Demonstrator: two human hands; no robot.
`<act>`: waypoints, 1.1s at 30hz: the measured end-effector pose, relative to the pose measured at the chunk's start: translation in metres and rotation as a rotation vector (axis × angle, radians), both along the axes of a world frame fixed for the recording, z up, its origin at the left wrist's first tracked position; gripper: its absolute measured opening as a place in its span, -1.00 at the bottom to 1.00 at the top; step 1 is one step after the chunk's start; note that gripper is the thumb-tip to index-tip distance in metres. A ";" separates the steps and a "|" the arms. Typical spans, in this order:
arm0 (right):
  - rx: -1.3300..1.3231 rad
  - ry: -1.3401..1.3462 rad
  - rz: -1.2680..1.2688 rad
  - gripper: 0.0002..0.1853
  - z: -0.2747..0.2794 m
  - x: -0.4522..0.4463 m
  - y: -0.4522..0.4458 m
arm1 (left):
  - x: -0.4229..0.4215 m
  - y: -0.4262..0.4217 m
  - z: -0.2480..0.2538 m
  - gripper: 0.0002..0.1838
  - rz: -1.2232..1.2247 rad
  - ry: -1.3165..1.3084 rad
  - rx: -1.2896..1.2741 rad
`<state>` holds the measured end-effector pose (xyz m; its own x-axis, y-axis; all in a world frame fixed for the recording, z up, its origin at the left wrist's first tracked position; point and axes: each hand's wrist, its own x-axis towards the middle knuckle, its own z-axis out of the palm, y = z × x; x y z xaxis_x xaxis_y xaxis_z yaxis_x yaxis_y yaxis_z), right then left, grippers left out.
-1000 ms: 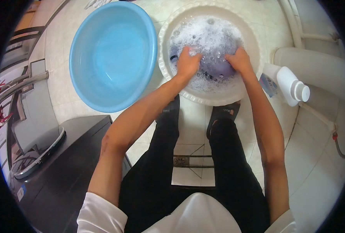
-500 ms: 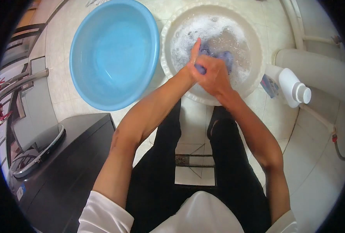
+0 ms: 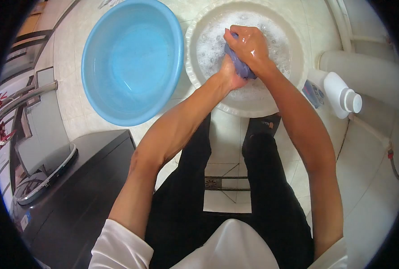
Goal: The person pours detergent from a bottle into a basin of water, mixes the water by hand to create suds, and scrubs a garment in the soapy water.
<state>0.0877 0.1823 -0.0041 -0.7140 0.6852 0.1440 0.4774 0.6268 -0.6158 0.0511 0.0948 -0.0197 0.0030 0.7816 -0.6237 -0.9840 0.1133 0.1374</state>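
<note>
A wet, blue-purple cloth [image 3: 241,65] is bunched between my two hands above the soapy water in the cream basin [image 3: 191,54]. My right hand [image 3: 252,44] is closed over the cloth's upper end, with suds on its back. Lower down, my left hand [image 3: 232,74] cups the cloth from below and to the left; some of its fingers are hidden behind it. White foam [image 3: 213,38] covers much of the water around both hands.
To the left stands a larger light-blue tub [image 3: 178,58] with clear water in it. A white bottle [image 3: 338,94] and a blue-labelled packet [image 3: 313,93] are right of the basin. A dark cabinet [image 3: 87,179] fills the lower left.
My right hand has moved up and over the cloth, and my left hand has dropped lower and turned palm up. The cloth is now raised from the water, stretched between them.
</note>
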 end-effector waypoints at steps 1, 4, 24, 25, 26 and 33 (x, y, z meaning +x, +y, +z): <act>0.026 0.015 -0.011 -0.70 0.000 -0.001 -0.002 | -0.001 0.002 -0.004 -0.61 0.001 0.000 -0.001; 0.009 0.080 0.054 -0.71 0.001 0.004 -0.026 | -0.005 -0.001 -0.028 -0.61 0.009 -0.049 0.076; -0.109 0.070 -0.194 -0.74 -0.007 0.002 -0.003 | -0.010 0.005 0.005 -0.50 0.029 0.005 -0.122; -0.109 0.090 -0.194 -0.73 -0.008 0.003 -0.006 | -0.013 0.006 0.003 -0.50 0.032 0.004 -0.122; -0.114 0.111 -0.193 -0.71 -0.009 0.003 -0.010 | -0.016 0.006 0.001 -0.51 0.012 -0.004 -0.114; -0.142 0.237 0.172 -0.78 0.030 0.028 -0.070 | -0.028 -0.016 -0.061 -0.55 0.090 0.130 -0.130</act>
